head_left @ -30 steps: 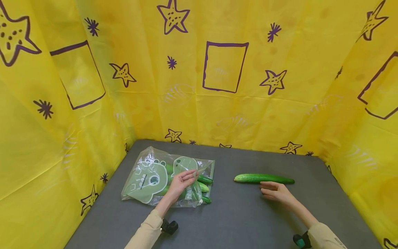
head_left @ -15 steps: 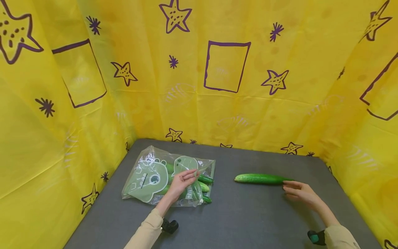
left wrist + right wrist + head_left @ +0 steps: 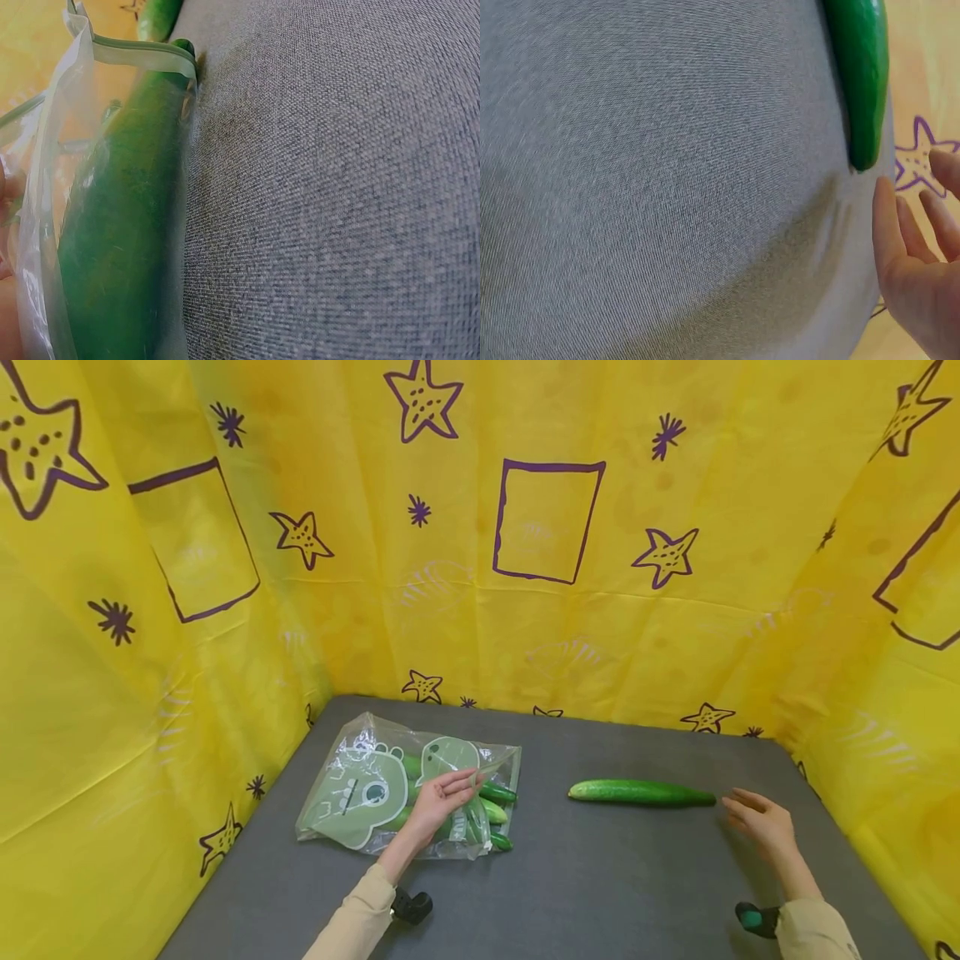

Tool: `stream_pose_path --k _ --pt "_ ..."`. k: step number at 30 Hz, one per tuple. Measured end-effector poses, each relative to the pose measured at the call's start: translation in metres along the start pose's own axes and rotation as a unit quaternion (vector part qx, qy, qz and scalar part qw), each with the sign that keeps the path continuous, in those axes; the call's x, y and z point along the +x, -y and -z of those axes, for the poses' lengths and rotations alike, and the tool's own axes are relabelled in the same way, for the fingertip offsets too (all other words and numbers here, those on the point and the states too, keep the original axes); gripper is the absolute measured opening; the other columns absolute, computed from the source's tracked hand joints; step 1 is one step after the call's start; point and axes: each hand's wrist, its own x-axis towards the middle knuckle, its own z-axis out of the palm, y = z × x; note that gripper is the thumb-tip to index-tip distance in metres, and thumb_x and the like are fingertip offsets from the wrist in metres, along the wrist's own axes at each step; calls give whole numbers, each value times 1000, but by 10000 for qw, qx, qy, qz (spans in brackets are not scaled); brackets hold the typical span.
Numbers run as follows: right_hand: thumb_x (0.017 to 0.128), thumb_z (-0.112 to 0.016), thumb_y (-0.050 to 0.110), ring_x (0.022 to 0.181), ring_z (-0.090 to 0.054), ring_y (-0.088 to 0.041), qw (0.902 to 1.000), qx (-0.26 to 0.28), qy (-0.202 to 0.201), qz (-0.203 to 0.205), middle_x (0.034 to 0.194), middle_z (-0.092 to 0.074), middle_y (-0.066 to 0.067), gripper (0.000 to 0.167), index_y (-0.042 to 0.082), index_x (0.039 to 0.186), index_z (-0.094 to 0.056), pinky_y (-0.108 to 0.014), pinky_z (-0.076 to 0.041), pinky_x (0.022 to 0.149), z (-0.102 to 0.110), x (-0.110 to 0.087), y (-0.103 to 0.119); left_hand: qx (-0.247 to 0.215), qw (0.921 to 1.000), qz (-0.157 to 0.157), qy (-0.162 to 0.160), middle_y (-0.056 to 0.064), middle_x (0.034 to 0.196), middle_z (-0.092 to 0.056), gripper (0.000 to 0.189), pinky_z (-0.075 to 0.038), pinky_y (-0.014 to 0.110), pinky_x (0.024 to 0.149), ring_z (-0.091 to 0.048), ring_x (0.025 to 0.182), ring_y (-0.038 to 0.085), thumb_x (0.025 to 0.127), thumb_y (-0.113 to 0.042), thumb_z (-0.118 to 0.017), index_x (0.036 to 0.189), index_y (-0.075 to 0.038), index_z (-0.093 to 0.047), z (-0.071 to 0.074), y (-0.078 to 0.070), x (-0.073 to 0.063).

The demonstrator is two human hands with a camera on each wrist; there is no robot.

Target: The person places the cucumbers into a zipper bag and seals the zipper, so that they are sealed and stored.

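A clear zip bag (image 3: 348,797) printed with green cartoon shapes lies on the left of the table. Several cucumbers (image 3: 495,812) are inside, their ends showing at the bag's right-hand mouth. My left hand (image 3: 438,802) pinches the upper edge of that mouth and lifts it. In the left wrist view, a cucumber (image 3: 127,225) shows through the plastic beside the fingertips (image 3: 7,315). A single loose cucumber (image 3: 637,792) lies crosswise on the right of the table. Just beyond its right end, my right hand (image 3: 767,828) hovers with relaxed fingers and holds nothing.
The grey cloth-covered table (image 3: 570,885) ends at a yellow curtain (image 3: 525,635) with purple star drawings on the back and both sides. Dark straps with small devices sit at both wrists.
My right hand has moved rightward along the loose cucumber to past its right end. The loose cucumber stays where it lay. My left hand keeps its hold on the bag.
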Motion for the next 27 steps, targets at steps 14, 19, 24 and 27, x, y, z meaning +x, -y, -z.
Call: stream_pose_path --k 14,19,24,27 --pt "94 -58 22 76 -58 14 9999 -130 -30 -54 127 -53 -17 72 -12 145 -19 -15 -55 78 -11 12 -13 0 9990 394 -194 23 125 -58 46 -51 19 92 -64 104 2 90 -5 -61 132 9 -48 -2 -1 1" --pt "96 -54 22 76 -57 15 9988 -479 97 2 149 -17 -37 69 -11 145 -18 -13 -54 76 -14 17 -17 -33 9988 455 -188 21 126 -58 45 -51 19 92 -64 104 2 90 -4 -61 131 8 -49 -5 0 1" --pt "95 -55 25 113 -59 -26 9891 -1456 36 207 146 -23 -40 66 -11 143 -26 -28 -54 86 -15 20 -18 -17 9988 462 -135 23 128 -56 45 -50 20 92 -64 105 2 90 -5 -62 132 7 -49 -7 0 0" --pt "93 -58 25 126 -37 -51 9808 -1902 -44 439 143 -28 -40 63 -10 140 -34 -33 -51 88 -18 22 -18 -19 9989 445 -167 24 128 -56 45 -50 19 92 -64 105 2 90 -5 -62 132 6 -50 -6 -1 0"
